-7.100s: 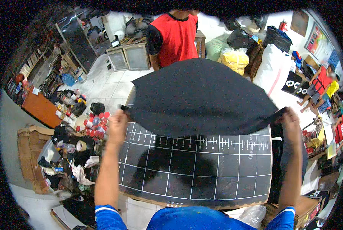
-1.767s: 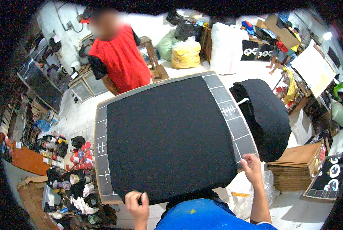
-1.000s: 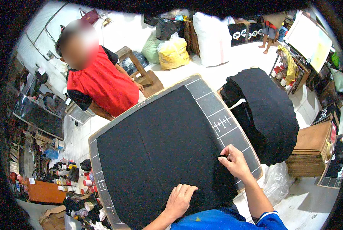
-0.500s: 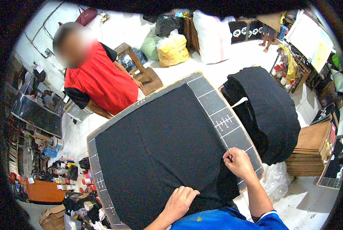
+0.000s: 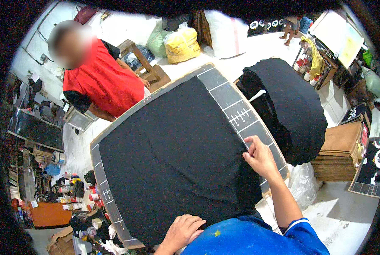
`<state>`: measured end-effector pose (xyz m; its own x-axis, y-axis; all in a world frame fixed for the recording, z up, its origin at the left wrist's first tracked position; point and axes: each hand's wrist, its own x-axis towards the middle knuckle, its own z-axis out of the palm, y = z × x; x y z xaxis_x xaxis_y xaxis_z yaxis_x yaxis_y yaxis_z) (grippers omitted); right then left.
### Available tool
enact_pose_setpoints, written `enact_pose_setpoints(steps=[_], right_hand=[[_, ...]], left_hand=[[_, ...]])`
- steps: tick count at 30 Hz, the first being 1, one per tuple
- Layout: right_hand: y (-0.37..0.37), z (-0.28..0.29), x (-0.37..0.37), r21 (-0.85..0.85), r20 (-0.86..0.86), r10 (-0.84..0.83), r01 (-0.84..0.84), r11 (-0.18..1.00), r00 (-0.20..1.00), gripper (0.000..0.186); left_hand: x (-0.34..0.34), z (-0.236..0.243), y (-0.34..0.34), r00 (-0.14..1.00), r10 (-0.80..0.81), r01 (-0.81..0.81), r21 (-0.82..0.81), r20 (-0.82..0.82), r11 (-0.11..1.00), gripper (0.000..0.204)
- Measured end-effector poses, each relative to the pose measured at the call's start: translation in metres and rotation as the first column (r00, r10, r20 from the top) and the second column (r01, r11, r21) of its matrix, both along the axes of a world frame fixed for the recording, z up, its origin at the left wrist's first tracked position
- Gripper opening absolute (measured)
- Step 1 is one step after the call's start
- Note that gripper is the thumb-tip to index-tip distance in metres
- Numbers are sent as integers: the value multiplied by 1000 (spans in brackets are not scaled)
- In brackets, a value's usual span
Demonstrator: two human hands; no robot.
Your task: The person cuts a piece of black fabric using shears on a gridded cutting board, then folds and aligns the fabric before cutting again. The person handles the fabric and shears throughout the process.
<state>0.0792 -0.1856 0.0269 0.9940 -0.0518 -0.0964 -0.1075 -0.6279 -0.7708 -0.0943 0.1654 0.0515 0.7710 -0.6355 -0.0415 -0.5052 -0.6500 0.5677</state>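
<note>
A black fabric piece covers most of the dark gridded board, leaving marked side strips visible. My right hand is at the fabric's right edge, thumb and index finger bent but apart. At the near edge, my left hand has fingers curled together on the cloth beside my blue shirt. Loose creases run across the fabric's lower half. A thick pile of black cloth lies just beyond the board's right side.
A co-worker in red stands across the board, beside a wooden stand. Stacked cardboard, a plastic bag, sacks, cluttered bottles and a wheeled rack surround the board. Another person's legs show behind.
The fabric, earlier held raised, now lies on the board. Since half a second ago, more creases show, my right hand has shifted up-image and my left hand down-left. The view has shifted.
</note>
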Motion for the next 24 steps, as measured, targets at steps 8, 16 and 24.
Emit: enact_pose_setpoints(steps=[8, 16, 24], right_hand=[[2, -12, 7, -2, 36, -50, 51, 999, 998, 47], [4, -7, 10, -180, 23, -12, 16, 983, 1000, 48], [14, -19, 56, 66, 35, -72, 70, 995, 997, 57]], left_hand=[[-43, -13, 3, 993, 23, -26, 28, 117, 999, 33], [-54, -21, 1, 990, 46, -52, 39, 132, 998, 32], [46, -25, -25, 946, 169, -154, -76, 277, 985, 48]])
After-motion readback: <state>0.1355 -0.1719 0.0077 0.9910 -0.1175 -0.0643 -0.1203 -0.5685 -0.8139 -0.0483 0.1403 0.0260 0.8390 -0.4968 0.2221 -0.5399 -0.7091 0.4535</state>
